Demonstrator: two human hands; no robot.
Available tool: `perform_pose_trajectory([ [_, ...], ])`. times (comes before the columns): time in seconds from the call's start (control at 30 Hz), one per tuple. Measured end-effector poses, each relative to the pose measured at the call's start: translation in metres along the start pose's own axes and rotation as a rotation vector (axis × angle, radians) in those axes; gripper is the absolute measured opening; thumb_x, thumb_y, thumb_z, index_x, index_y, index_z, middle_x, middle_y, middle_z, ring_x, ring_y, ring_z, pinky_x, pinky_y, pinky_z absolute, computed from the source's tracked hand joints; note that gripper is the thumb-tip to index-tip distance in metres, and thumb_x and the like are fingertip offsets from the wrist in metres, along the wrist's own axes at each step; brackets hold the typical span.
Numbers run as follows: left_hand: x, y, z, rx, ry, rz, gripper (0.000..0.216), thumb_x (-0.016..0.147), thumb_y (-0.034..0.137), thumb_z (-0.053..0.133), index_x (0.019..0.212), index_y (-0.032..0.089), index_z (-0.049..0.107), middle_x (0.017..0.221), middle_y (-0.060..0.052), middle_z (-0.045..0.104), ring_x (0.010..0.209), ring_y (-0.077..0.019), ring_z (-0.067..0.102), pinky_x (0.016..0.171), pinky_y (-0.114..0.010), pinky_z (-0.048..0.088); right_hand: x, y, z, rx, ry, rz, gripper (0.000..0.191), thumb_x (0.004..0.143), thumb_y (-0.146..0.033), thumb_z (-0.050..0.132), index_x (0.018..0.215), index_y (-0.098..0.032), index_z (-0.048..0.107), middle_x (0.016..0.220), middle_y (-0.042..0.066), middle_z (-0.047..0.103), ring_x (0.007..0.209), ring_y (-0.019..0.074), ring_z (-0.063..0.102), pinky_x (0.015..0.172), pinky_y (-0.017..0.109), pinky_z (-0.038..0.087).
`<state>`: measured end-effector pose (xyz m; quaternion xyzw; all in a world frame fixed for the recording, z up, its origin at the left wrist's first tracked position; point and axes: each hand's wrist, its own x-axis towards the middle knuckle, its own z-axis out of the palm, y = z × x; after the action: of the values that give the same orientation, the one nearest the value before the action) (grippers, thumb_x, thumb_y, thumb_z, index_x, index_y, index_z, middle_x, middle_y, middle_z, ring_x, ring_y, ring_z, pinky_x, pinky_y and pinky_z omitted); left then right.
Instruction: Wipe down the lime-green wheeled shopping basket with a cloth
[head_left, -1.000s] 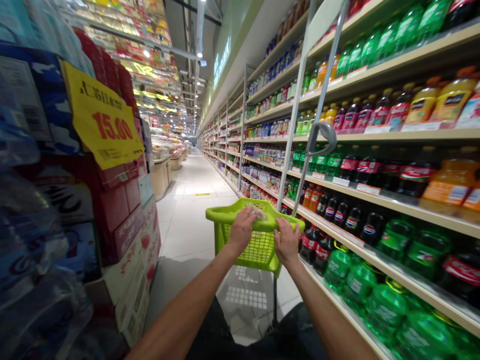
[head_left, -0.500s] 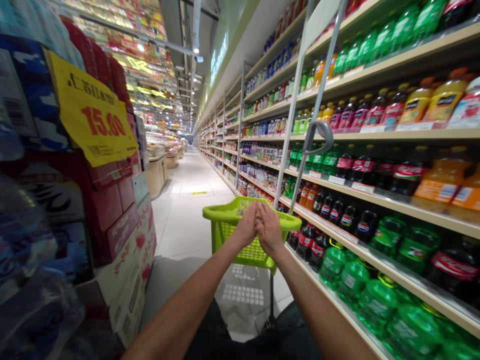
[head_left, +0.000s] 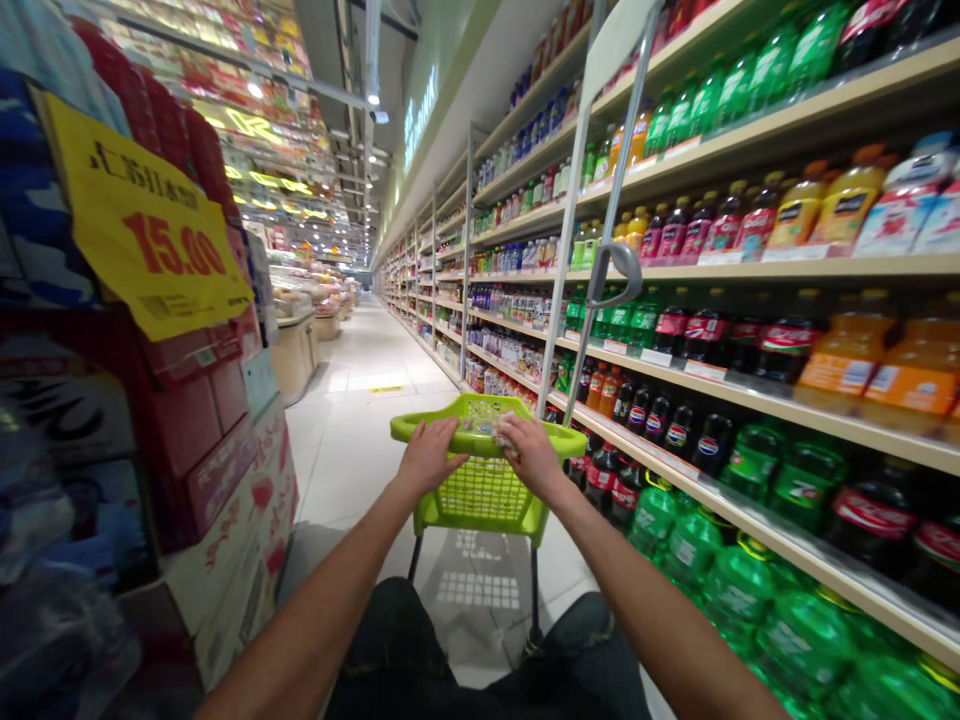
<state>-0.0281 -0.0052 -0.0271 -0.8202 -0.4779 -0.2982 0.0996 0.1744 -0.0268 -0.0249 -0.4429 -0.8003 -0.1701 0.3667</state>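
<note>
A lime-green shopping cart (head_left: 480, 490) with a lattice basket stands right in front of me. My left hand (head_left: 430, 458) lies over the left part of its near rim, fingers on top and thumb stretched along it. At the right part of that rim is my right hand (head_left: 534, 458), fingers bent and closed around a small crumpled whitish tissue (head_left: 504, 428). The tissue is pressed near or against the rim; exact contact is hard to see. Inside the basket, little shows behind the hands.
Drink shelves (head_left: 697, 370) full of bottles run along the right side. A metal pole with a grey hooked handle (head_left: 616, 275) stands before them. Stacked boxes (head_left: 202, 450) and a yellow price sign (head_left: 150, 225) are at the left. A tiled aisle (head_left: 367, 350) leads ahead.
My hands were together above the rim and have moved apart. The left hand went left and down onto the rim, while the right hand now shows the tissue. The view shifted slightly right.
</note>
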Motion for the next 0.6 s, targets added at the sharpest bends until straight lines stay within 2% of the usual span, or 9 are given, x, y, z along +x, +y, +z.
perform_pose_trajectory([
  [0.13, -0.003, -0.006, 0.001, 0.009, 0.044, -0.020, 0.043, 0.078, 0.029, 0.051, 0.119, 0.019, 0.046, 0.123, -0.009, 0.054, 0.115, -0.0226, 0.046, 0.103, -0.046, 0.026, -0.031, 0.065, -0.028, -0.039, 0.117, 0.185, 0.028, 0.071, -0.015, 0.044, 0.094, -0.019, 0.059, 0.099, 0.007, 0.063, 0.096, 0.0219, 0.055, 0.088, 0.043, 0.039],
  [0.2, -0.003, -0.007, 0.003, 0.016, 0.066, -0.030, 0.041, 0.078, 0.029, 0.051, 0.118, 0.020, 0.047, 0.121, -0.009, 0.055, 0.114, -0.0223, 0.048, 0.102, -0.046, 0.027, -0.039, 0.084, -0.037, -0.039, 0.169, 0.297, 0.026, 0.072, -0.018, 0.042, 0.090, -0.016, 0.060, 0.090, 0.008, 0.064, 0.087, 0.0220, 0.058, 0.080, 0.040, 0.044],
  [0.27, -0.003, -0.006, 0.005, 0.022, 0.090, -0.036, 0.040, 0.078, 0.029, 0.050, 0.117, 0.020, 0.048, 0.119, -0.009, 0.057, 0.112, -0.0221, 0.049, 0.102, -0.045, 0.028, -0.041, 0.083, -0.035, -0.026, 0.195, 0.322, 0.028, 0.073, -0.019, 0.040, 0.092, -0.016, 0.060, 0.091, 0.008, 0.065, 0.087, 0.0216, 0.059, 0.078, 0.038, 0.046],
  [0.47, -0.004, -0.006, 0.006, 0.053, 0.111, -0.032, 0.039, 0.079, 0.029, 0.050, 0.117, 0.020, 0.048, 0.118, -0.009, 0.057, 0.111, -0.0223, 0.050, 0.100, -0.045, 0.029, -0.033, 0.024, -0.003, 0.044, 0.133, 0.005, 0.041, 0.072, -0.011, 0.041, 0.109, -0.019, 0.056, 0.119, 0.007, 0.055, 0.116, 0.0185, 0.045, 0.098, 0.040, 0.035],
  [0.53, -0.005, -0.006, 0.004, 0.063, 0.104, -0.035, 0.039, 0.079, 0.030, 0.050, 0.117, 0.020, 0.048, 0.118, -0.009, 0.057, 0.111, -0.0224, 0.050, 0.100, -0.044, 0.030, -0.035, 0.028, -0.003, 0.013, 0.135, 0.020, 0.042, 0.073, -0.010, 0.040, 0.111, -0.020, 0.055, 0.122, 0.008, 0.053, 0.117, 0.0191, 0.044, 0.098, 0.042, 0.035],
  [0.6, -0.007, -0.004, 0.003, 0.069, 0.111, -0.030, 0.039, 0.079, 0.030, 0.050, 0.117, 0.019, 0.048, 0.117, -0.009, 0.058, 0.110, -0.0225, 0.050, 0.099, -0.043, 0.030, -0.042, 0.047, -0.010, -0.021, 0.180, 0.107, 0.042, 0.073, -0.011, 0.040, 0.111, -0.020, 0.055, 0.120, 0.008, 0.054, 0.116, 0.0203, 0.045, 0.097, 0.044, 0.035],
])
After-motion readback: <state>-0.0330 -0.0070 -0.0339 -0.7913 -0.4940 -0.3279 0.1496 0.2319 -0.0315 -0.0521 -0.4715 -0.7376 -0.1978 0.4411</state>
